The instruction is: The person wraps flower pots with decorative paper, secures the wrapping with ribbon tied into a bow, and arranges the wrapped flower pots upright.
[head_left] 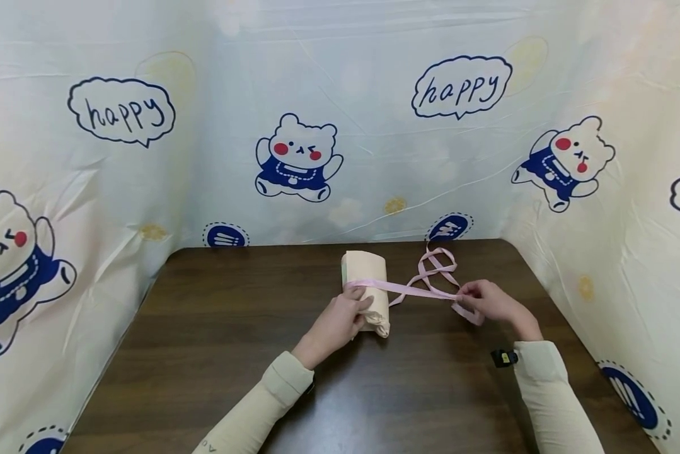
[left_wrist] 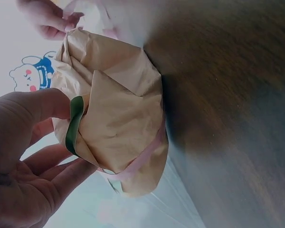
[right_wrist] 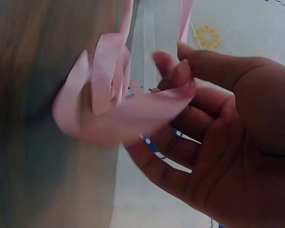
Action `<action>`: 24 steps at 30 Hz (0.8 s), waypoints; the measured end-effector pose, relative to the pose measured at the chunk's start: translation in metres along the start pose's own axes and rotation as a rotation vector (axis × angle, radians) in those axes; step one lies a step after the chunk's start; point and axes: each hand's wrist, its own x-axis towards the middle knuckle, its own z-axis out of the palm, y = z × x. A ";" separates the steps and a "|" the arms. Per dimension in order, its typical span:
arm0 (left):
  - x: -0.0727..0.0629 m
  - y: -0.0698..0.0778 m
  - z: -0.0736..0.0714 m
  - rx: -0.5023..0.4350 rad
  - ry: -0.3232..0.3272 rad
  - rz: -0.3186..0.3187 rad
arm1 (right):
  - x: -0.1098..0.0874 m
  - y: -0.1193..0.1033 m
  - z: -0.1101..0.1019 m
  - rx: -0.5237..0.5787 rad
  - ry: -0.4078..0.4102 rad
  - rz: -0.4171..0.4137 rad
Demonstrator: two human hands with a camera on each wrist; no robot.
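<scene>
A package wrapped in tan paper (head_left: 369, 268) lies on the table, its near end folded and crumpled. My left hand (head_left: 336, 323) grips its near left side; in the left wrist view, thumb and fingers lie about a green strip (left_wrist: 74, 124) at the paper's edge. A pink ribbon (head_left: 399, 288) crosses over the package and also runs along its side (left_wrist: 141, 156). To the right of the package, my right hand (head_left: 491, 301) pinches the ribbon between thumb and fingertips, drawn out nearly straight. A loose end of ribbon (right_wrist: 128, 116) hangs from these fingers, slightly blurred.
More slack ribbon (head_left: 438, 260) lies in loops on the table behind the right hand. The dark wooden table (head_left: 220, 328) meets a printed cloth backdrop (head_left: 374, 170) at its back and sides. A small black device (head_left: 504, 358) sits at the right cuff.
</scene>
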 end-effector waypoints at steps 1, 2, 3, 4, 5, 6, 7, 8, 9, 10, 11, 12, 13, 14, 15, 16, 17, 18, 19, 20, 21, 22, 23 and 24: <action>0.000 0.000 0.000 0.003 -0.002 0.001 | -0.001 0.000 -0.001 0.000 -0.017 -0.003; 0.000 0.000 0.000 0.003 -0.004 -0.001 | -0.003 0.000 -0.002 0.002 -0.029 -0.002; 0.000 0.000 0.000 0.000 -0.005 -0.003 | -0.004 0.000 -0.002 0.000 -0.034 0.004; 0.000 0.000 0.000 -0.003 -0.008 -0.008 | -0.006 0.000 -0.004 -0.002 -0.039 0.001; 0.000 0.000 0.000 -0.007 -0.009 -0.012 | -0.008 0.001 -0.005 -0.001 -0.038 0.001; 0.000 -0.001 0.000 -0.013 -0.011 -0.015 | -0.009 0.001 -0.006 0.003 -0.035 0.002; 0.000 -0.001 0.000 -0.019 -0.013 -0.019 | -0.010 0.002 -0.008 0.001 -0.022 0.004; 0.000 -0.001 -0.001 -0.024 -0.012 -0.022 | -0.011 0.004 -0.009 -0.006 -0.008 -0.002; 0.000 -0.001 -0.001 -0.029 -0.010 -0.024 | -0.012 0.005 -0.010 -0.018 0.011 -0.013; 0.000 -0.001 -0.001 -0.031 -0.010 -0.025 | -0.012 0.005 -0.012 -0.026 0.028 -0.029; 0.000 -0.001 -0.001 -0.032 -0.009 -0.024 | -0.012 0.006 -0.013 -0.030 0.049 -0.036; 0.001 -0.001 -0.002 -0.034 -0.009 -0.025 | -0.012 0.007 -0.014 -0.031 0.065 -0.047; 0.001 0.000 -0.002 -0.035 -0.009 -0.026 | -0.013 0.007 -0.015 -0.029 0.082 -0.058; 0.000 0.000 -0.002 -0.035 -0.012 -0.030 | -0.014 0.007 -0.016 -0.024 0.095 -0.066; 0.000 0.000 -0.002 -0.038 -0.012 -0.034 | -0.015 0.007 -0.017 -0.014 0.107 -0.068; 0.000 0.000 -0.002 -0.041 -0.015 -0.039 | -0.017 0.006 -0.018 0.001 0.115 -0.065; 0.000 0.001 -0.002 -0.046 -0.018 -0.044 | -0.018 0.005 -0.019 0.017 0.125 -0.061; 0.000 0.001 -0.002 -0.049 -0.019 -0.047 | -0.020 0.004 -0.020 0.030 0.134 -0.057; 0.000 0.001 -0.001 -0.051 -0.020 -0.048 | -0.022 0.003 -0.021 0.038 0.150 -0.049; -0.001 0.001 0.000 -0.054 -0.019 -0.048 | -0.023 0.002 -0.022 0.040 0.167 -0.043; -0.001 0.001 0.000 -0.057 -0.014 -0.046 | -0.023 0.001 -0.023 0.044 0.185 -0.038; -0.001 0.001 0.001 -0.058 -0.013 -0.047 | -0.024 -0.001 -0.023 0.043 0.201 -0.038; -0.001 0.002 0.001 -0.060 -0.009 -0.045 | -0.025 -0.002 -0.024 0.041 0.221 -0.035; -0.001 0.002 0.001 -0.064 -0.007 -0.044 | -0.025 -0.003 -0.025 0.030 0.248 -0.035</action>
